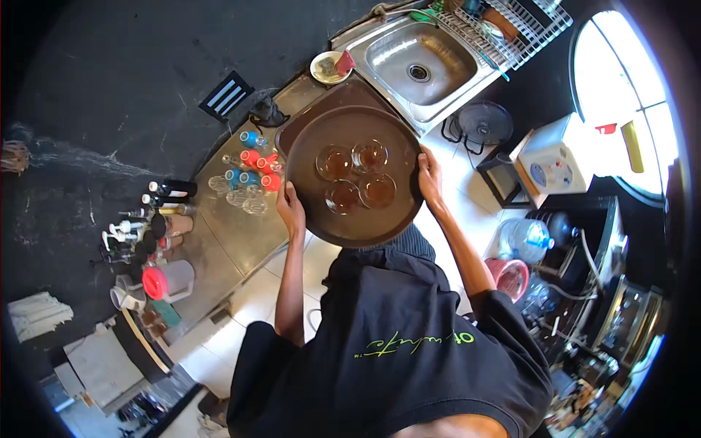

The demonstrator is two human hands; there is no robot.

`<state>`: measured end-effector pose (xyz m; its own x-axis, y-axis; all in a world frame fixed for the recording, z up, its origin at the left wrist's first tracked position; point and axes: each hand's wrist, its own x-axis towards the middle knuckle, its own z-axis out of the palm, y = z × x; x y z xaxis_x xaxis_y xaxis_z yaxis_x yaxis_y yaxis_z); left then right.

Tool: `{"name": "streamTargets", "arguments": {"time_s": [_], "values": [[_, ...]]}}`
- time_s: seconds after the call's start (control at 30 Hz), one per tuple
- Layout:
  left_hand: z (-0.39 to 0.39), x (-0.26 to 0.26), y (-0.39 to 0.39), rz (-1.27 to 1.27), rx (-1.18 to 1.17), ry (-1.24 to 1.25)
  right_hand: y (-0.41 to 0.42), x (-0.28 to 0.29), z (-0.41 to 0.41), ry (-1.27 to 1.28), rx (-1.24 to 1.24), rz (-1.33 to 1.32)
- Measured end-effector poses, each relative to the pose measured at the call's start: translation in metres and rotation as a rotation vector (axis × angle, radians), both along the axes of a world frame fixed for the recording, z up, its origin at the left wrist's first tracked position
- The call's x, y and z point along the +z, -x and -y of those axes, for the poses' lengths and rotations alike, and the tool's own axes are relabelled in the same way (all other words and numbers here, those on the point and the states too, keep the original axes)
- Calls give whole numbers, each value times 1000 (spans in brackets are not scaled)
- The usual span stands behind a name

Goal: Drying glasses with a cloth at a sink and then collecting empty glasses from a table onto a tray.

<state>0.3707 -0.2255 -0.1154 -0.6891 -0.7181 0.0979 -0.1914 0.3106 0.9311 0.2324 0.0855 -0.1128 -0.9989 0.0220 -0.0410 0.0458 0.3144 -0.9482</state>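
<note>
My left hand [291,209] grips the left rim of a large round brown tray [306,219], its thumb over the edge. On the opposite side, my right hand [430,174] holds the right rim. Several clear glass cups or bowls stand grouped on the tray, among them one at the upper right [370,156] and one at the lower left [342,196]; the tray's brown shows through them, and whether they contain anything I cannot tell. Beneath the tray's far side lies a second brown tray [350,94], partly hidden, beside the steel sink.
A steel sink [421,65] and wire dish rack [526,33] lie beyond the tray. Left on the counter [224,241] are glass bottles with red and blue tops [250,159], dark bottles [173,188] and a red-lidded pitcher [170,281]. Right are a water dispenser [553,164] and large water bottles [523,241].
</note>
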Motion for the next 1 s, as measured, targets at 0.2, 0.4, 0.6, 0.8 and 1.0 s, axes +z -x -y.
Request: {"name": "streamTargets", "arguments": {"time_s": [0.2, 0.4, 0.6, 0.8, 1.0], "values": [[20, -61, 56, 44, 132, 113, 92, -41, 42, -76, 70, 0], [26, -102, 102, 282, 236, 158, 161, -90, 57, -243, 173, -19], [32, -162, 103, 252, 325, 110, 197, -117, 75, -270, 294, 105], [32, -179, 111, 319, 406, 72, 208, -137, 90, -278, 197, 57], [31, -183, 116, 370, 413, 211, 222, -160, 92, -429, 196, -16]]}}
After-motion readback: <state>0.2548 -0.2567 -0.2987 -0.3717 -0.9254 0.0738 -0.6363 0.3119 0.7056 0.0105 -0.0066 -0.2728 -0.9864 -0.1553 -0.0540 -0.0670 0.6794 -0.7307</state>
